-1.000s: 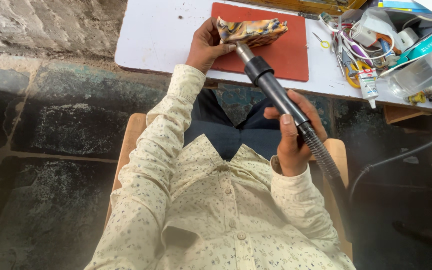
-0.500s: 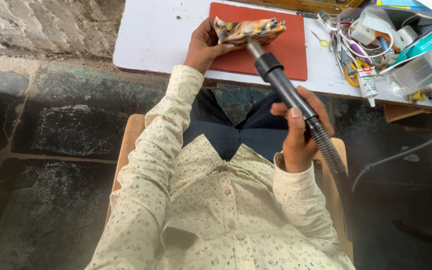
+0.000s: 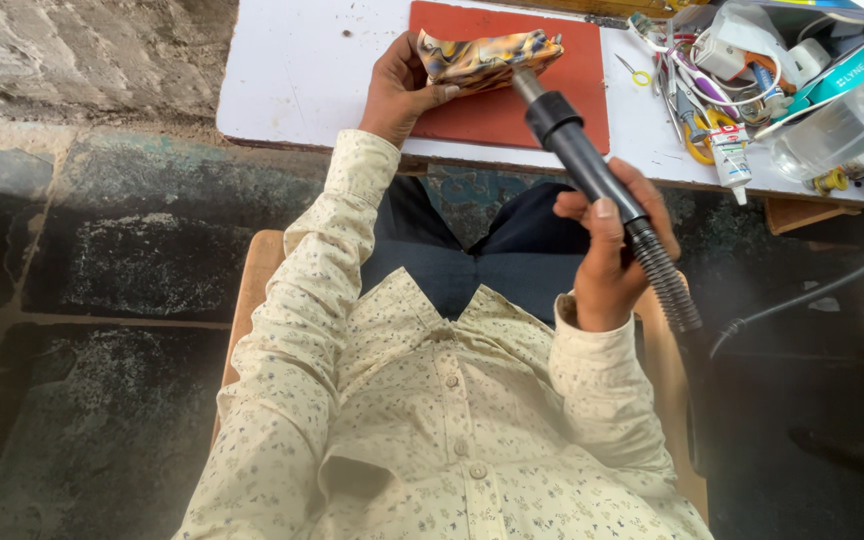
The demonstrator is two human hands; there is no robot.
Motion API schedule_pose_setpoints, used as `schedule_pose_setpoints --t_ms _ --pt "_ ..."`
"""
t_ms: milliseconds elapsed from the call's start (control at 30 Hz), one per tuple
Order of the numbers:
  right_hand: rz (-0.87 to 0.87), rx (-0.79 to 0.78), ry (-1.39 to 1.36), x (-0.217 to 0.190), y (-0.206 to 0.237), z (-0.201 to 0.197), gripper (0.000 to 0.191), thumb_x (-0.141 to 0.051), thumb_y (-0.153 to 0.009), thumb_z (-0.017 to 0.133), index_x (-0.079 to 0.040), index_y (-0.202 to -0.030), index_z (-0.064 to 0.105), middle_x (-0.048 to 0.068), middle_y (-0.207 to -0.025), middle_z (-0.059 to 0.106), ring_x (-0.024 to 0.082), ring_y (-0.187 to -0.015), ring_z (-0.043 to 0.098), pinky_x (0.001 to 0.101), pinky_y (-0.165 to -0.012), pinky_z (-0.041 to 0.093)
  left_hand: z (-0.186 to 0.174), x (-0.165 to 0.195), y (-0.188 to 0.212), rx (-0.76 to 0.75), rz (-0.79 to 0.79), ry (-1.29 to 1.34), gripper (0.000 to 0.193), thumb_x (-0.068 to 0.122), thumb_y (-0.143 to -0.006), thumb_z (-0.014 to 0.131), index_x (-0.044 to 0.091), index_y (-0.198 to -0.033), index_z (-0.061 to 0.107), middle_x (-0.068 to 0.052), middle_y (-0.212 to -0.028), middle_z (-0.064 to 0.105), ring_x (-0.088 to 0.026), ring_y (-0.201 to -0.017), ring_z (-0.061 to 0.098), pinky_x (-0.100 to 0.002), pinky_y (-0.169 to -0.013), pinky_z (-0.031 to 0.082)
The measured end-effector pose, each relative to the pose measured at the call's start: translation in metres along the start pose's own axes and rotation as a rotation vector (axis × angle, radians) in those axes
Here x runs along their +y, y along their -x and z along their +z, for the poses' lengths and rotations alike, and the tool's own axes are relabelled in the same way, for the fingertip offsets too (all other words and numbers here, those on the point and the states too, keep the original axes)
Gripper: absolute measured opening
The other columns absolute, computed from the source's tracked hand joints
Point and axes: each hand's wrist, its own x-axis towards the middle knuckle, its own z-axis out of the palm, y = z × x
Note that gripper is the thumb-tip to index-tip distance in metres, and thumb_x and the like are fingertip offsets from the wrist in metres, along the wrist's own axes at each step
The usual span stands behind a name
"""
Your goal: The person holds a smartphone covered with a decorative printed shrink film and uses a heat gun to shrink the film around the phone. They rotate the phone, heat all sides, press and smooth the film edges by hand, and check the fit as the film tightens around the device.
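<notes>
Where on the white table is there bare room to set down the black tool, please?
The white table is bare from its left edge to the left hand and red mat. The mat's lower part, below the multicoloured piece, is also free. Right of the mat is crowded: scissors, glue tube, cables and plastic containers.

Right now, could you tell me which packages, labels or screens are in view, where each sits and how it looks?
Glue tube: lying on the white table right of the red mat, small and white, with a red-and-dark label.
Teal box: top right corner, long, flat, slanted, with white lettering.
Clear plastic container: right table edge, see-through.
No screens in view.
</notes>
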Motion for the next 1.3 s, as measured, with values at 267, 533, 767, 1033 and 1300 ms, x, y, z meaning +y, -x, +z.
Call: schedule_pose_setpoints --t_ms 267,533,767,1033,1300 --pt "0.048 0.115 0.065 0.005 -0.01 -0.014 0.039 -0.015 -0.104 0.061 0.01 -0.134 0.059 0.023 -0.1 0.073 0.027 -0.084 0.077 0.0389 -0.08 0.069 0.003 0.007 0.001 0.007 -0.011 0.009 0.046 -0.013 -0.083 0.079 0.01 -0.119 0.063 -0.003 -0.119 0.071 -0.015 -0.119 0.067 -0.038 -0.113 0.055" --pt "0.043 0.073 0.029 0.004 -0.004 -0.01 0.039 -0.017 -0.105 0.061 0.009 -0.134 0.06 0.024 -0.103 0.074 0.027 -0.085 0.077 0.0386 -0.08 0.07 0.003 0.007 0.002 0.016 -0.016 -0.032 0.043 -0.013 -0.084 0.079 0.011 -0.116 0.063 -0.003 -0.117 0.073 -0.015 -0.118 0.068 -0.038 -0.114 0.056" --pt "0.026 -0.057 -0.076 -0.004 0.008 0.016 0.038 -0.02 -0.104 0.065 0.007 -0.13 0.061 0.02 -0.098 0.075 0.026 -0.084 0.078 0.0383 -0.079 0.07 0.001 0.007 0.001 -0.008 -0.004 -0.008 0.042 -0.014 -0.084 0.081 0.011 -0.113 0.063 -0.002 -0.113 0.073 -0.016 -0.116 0.069 -0.039 -0.113 0.057" --pt "0.028 -0.104 -0.076 -0.007 0.012 0.02 0.038 -0.018 -0.106 0.065 0.007 -0.135 0.06 0.02 -0.101 0.075 0.024 -0.085 0.077 0.0357 -0.08 0.069 0.002 0.006 0.0 0.022 -0.03 -0.004 0.041 -0.015 -0.083 0.079 0.011 -0.111 0.062 -0.003 -0.112 0.072 -0.017 -0.115 0.07 -0.039 -0.111 0.058" --pt "0.025 0.035 0.013 0.005 -0.004 -0.004 0.037 -0.016 -0.106 0.062 0.009 -0.134 0.06 0.023 -0.099 0.074 0.027 -0.083 0.077 0.038 -0.078 0.069 0.002 0.006 0.001 0.001 -0.009 -0.008 0.042 -0.014 -0.084 0.078 0.01 -0.114 0.062 -0.003 -0.117 0.072 -0.015 -0.118 0.068 -0.038 -0.113 0.057"
